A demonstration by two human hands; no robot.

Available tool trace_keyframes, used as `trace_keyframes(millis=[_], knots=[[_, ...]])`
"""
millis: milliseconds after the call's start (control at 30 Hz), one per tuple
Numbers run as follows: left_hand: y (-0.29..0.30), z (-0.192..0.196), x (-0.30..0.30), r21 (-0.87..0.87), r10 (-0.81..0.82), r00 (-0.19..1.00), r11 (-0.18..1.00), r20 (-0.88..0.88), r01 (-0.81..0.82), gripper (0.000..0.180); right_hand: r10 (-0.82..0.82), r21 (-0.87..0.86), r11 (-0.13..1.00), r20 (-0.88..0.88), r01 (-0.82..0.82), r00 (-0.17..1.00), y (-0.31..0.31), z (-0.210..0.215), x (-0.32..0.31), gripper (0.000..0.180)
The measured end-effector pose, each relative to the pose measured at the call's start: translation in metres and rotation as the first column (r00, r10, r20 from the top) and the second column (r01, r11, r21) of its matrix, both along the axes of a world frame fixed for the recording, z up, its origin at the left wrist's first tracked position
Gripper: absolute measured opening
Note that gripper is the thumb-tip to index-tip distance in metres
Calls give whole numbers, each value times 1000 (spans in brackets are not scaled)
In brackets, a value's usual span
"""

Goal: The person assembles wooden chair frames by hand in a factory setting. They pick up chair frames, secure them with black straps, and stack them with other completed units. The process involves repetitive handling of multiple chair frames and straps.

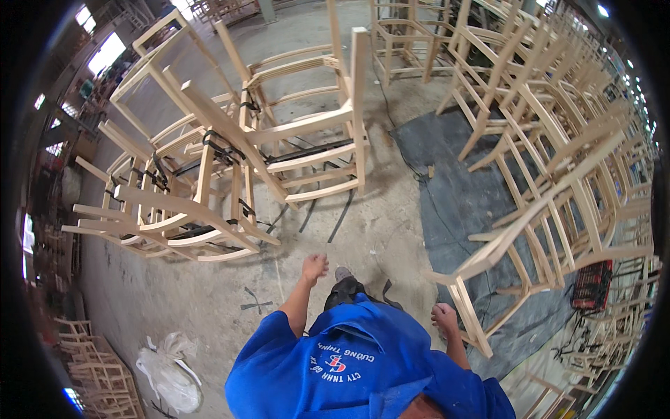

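My left hand [315, 267] hangs in front of me over the bare concrete with its fingers curled in and nothing visible in them. Ahead of it are pale wooden chair frames [307, 128] with black straps wrapped around some joints. More strapped frames [188, 234] lie tipped over to the left. My right hand [444, 318] is low at my right side, its fingers also curled and seemingly holding nothing. Just beside it is the near end of a pale wooden chair frame [474, 318]; a gap seems to part them, though contact is hard to judge.
Many stacked chair frames [551, 160] fill the right side, some on a dark sheet [447, 209]. A black strap cross [256, 302] marks the floor near a white plastic bag [171, 377]. A red crate [592, 285] stands far right; more frames [98, 373] sit lower left.
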State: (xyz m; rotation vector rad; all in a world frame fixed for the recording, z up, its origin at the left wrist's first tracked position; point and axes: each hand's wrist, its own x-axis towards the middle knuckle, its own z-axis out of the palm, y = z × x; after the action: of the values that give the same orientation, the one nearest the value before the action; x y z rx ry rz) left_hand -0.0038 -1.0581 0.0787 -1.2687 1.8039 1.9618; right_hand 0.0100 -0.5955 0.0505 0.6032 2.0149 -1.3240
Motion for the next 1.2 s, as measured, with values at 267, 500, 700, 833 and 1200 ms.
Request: trace_keyframes(millis=[267,500,700,833,1200], knots=[[-214,81,-163,-269,320,787,815,-528,-512,71,177,-179,964,-119,-197,977,-148,-6,-150,38],[-337,168,-226,-540,222,649,397,-728,-742,74,282,-272,917,-79,-293,956,-277,7,-295,35],[-369,178,-286,-435,265,625,522,-734,-733,37,192,-177,934,-487,-312,852,-383,3,-453,65],[-378,166,-265,-436,376,612,456,-696,-776,28,324,-36,912,-551,-409,769,-461,35,-513,79],[-407,174,-309,-279,244,556,666,-795,-692,12,270,-246,860,-524,-447,808,-479,6,-599,63]])
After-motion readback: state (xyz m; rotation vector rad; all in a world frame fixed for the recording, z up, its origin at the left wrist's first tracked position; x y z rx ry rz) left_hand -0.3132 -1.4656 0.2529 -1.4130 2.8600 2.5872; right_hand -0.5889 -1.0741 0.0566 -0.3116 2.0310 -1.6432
